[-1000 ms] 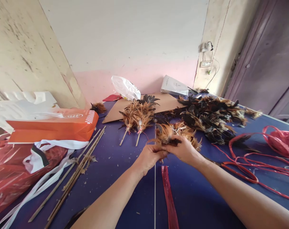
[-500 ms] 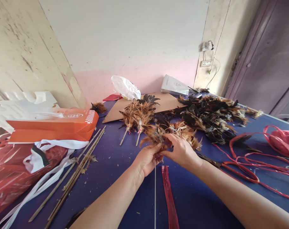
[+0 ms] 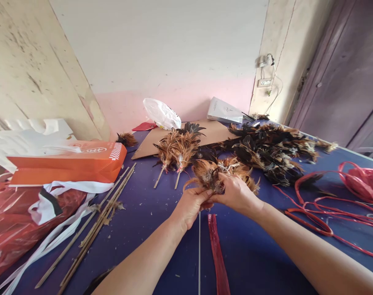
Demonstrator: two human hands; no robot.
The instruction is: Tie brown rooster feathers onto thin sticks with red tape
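Note:
Both hands meet over the middle of the blue table, fingers closed on a small bunch of brown feathers point(image 3: 216, 184). My left hand point(image 3: 192, 205) pinches its lower end between thumb and fingers. From the right, my right hand point(image 3: 235, 194) grips the same bunch, its fingers partly hidden. Just behind lies a pile of orange-brown feathers point(image 3: 248, 176). Two feather bundles on sticks point(image 3: 174, 153) rest farther back to the left. Below the hands lies a flat strip of red plastic ribbon point(image 3: 217, 254).
Several thin sticks point(image 3: 103, 217) lie at left beside an orange bag point(image 3: 66, 164) and a red plastic bag point(image 3: 51, 233). Dark feathers point(image 3: 272, 151) heap at back right. Orange-handled scissors point(image 3: 309, 223) and a red ribbon roll point(image 3: 363, 182) are at right; cardboard point(image 3: 214, 131) lies behind.
The feather bunch has shifted slightly right and turned in my hands. My right hand has moved a little right and down and now wraps closer around it.

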